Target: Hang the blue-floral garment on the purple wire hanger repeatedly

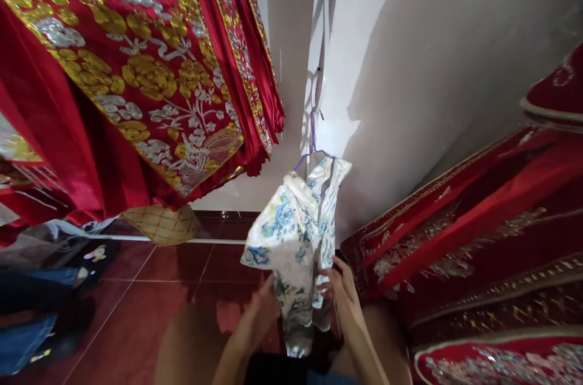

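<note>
A white short-sleeved shirt (pixel 296 233) with blue and yellow flower prints hangs in front of me, its front partly unfastened. It is on a thin purple wire hanger (pixel 314 148), which hangs against the wall. My right hand (pixel 341 291) is at the shirt's front edge on the right, with its fingers bent around the cloth there. My left hand (pixel 264 306) is beside the lower left side of the shirt, close to or touching it. That hand is smeared by motion, and its fingertips are partly hidden by the cloth.
Red cloths with gold and silver sequins (pixel 150 75) hang at upper left. Dark red embroidered fabric (pixel 473 239) fills the right side. A cable (pixel 326 20) runs down the wall. Another person's jeans and shoe (pixel 95 254) are at left on the red tiled floor (pixel 122 312).
</note>
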Demonstrator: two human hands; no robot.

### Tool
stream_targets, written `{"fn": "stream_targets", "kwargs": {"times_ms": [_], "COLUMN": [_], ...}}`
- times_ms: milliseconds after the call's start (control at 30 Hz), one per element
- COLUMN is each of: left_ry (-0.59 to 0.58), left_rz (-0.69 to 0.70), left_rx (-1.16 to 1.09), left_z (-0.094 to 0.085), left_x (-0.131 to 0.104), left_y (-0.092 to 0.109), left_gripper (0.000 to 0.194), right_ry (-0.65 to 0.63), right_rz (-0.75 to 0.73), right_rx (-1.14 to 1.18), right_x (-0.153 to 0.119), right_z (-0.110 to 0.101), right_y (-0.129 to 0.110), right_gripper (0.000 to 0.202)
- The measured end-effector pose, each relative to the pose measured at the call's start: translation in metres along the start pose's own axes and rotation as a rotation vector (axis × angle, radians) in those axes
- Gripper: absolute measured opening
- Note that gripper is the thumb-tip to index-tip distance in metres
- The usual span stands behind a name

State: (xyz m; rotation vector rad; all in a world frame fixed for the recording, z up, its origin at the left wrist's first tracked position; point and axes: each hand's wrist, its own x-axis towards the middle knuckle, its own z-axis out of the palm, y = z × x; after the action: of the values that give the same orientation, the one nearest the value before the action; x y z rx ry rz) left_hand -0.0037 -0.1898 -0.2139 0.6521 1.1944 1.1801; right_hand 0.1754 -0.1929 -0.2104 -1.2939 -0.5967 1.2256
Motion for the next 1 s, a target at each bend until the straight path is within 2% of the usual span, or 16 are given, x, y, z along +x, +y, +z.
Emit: {"fn": "stream_targets", "kwargs": {"times_ms": [67, 133, 200, 267, 400, 567, 700, 767, 800, 900, 933, 967, 1000], "left_ry": [-0.043, -0.053, -0.004, 0.082, 0.173, 0.188, 0.249, 0.305, 0.354, 0.608, 0.647, 0.622, 0.530], "left_rz": [0.019, 0.060, 0.082, 0.072, 0.018, -0.019, 0.034, 0.149, 0.258, 0.703, 0.827, 0.909, 0.948], "left_rx": [0.036, 0.109, 0.171, 0.170, 0.061, -0.069, -0.091, -0.059, -0.020, 0.205, 0.307, 0.414, 0.516], "left_z": [0.006, 0.015, 0.021, 0.021, 0.009, -0.011, -0.033, -0.042, -0.045, -0.044, -0.040, -0.035, -0.028], "left_x": [-0.005, -0.006, -0.005, -0.005, -0.006, -0.002, 0.010, 0.015, 0.016, 0.012, 0.010, 0.008, 0.006], "left_y": [-0.001, -0.001, -0.001, -0.001, 0.000, 0.007, 0.023, 0.032, 0.035, 0.037, 0.033, 0.028, 0.022], "left_gripper": [0.047, 0.037, 0.027, 0.026, 0.029, 0.037, 0.031, 0.028, 0.028, 0.038, 0.039, 0.037, 0.033], "right_ry": [-0.007, -0.007, -0.028, -0.078, -0.229, -0.305, -0.346, -0.344, -0.341, -0.323, -0.310, -0.296, -0.282], "right_rz": [-0.026, -0.028, -0.040, -0.096, -0.223, -0.204, -0.169, -0.174, -0.171, -0.145, -0.142, -0.143, -0.148], "right_rx": [-0.010, -0.029, -0.076, -0.154, -0.280, -0.217, -0.144, -0.119, -0.108, -0.085, -0.087, -0.096, -0.116], "right_x": [0.016, 0.031, 0.043, 0.051, 0.056, 0.053, 0.046, 0.042, 0.040, 0.032, 0.029, 0.025, 0.021], "right_z": [0.010, 0.020, 0.028, 0.034, 0.044, 0.055, 0.055, 0.053, 0.052, 0.050, 0.050, 0.051, 0.052], "right_y": [-0.002, -0.005, -0.007, -0.011, -0.018, -0.019, -0.017, -0.014, -0.011, -0.004, -0.002, 0.000, 0.001], "right_gripper": [0.070, 0.069, 0.064, 0.051, 0.029, 0.024, 0.028, 0.033, 0.035, 0.036, 0.037, 0.036, 0.036]}}
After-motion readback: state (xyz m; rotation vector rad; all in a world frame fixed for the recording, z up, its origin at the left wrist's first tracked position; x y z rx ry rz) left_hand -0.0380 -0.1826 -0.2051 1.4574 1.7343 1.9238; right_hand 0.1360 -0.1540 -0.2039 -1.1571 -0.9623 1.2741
